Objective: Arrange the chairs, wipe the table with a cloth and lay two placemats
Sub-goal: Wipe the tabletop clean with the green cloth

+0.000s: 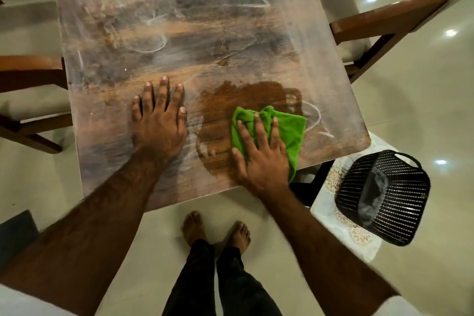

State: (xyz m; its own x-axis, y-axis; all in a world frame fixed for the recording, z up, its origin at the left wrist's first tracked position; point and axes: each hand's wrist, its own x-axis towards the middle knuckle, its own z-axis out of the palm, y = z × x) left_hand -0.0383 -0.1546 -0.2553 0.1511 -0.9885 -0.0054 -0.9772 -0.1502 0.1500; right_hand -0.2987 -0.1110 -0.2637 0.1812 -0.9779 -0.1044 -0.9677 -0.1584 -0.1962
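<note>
A square wooden table (179,20) fills the upper middle, its top covered with whitish dusty smears. My right hand (259,156) presses flat on a crumpled green cloth (289,128) near the table's front right corner. Around the cloth lies a dark patch of clean wood. My left hand (159,120) rests palm down on the tabletop, fingers spread, a little left of the cloth. One wooden chair with a pale seat (28,100) stands at the table's left side. A second chair (384,20) stands at its right side.
A black slatted basket (384,200) with something grey inside sits on a floral-patterned surface (333,215) at the lower right, beside the table corner. My bare feet (215,231) stand on the glossy pale floor just below the table's front edge.
</note>
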